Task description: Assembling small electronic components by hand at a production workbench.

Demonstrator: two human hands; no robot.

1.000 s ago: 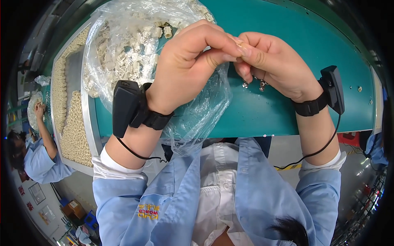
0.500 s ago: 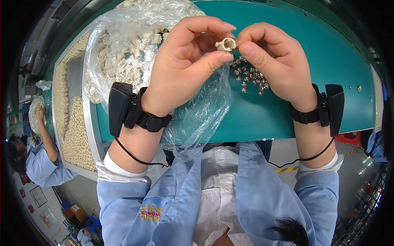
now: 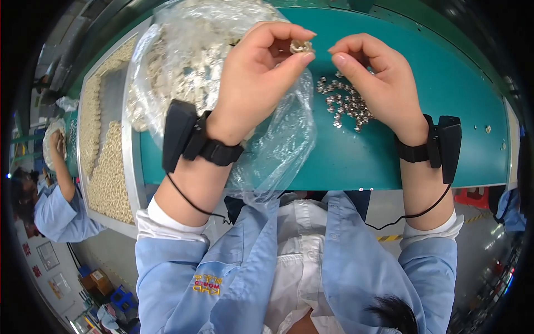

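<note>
Between the thumb and fingers of my left hand (image 3: 257,72) is a small cream plastic socket-like part (image 3: 301,47). It is held above the green table, in front of the plastic bag. My right hand (image 3: 379,78) is a short gap to the right of that part, its thumb and index tips drawn together in a pinch. Whether anything tiny sits between those tips I cannot make out. Beneath my right hand lies a loose pile of small shiny metal pieces (image 3: 356,114), partly covered by the hand.
A clear plastic bag (image 3: 281,139) full of cream parts (image 3: 186,72) lies left on the green table (image 3: 456,150). Beyond it, a metal-edged tray (image 3: 132,178) holds rows of cream parts (image 3: 111,172). Another person (image 3: 64,206) works at far left. A red stool (image 3: 471,197) stands at right.
My hands have come apart; the right fingertips have left the cream part. My left hand has turned the part and shifted it slightly up and left.
</note>
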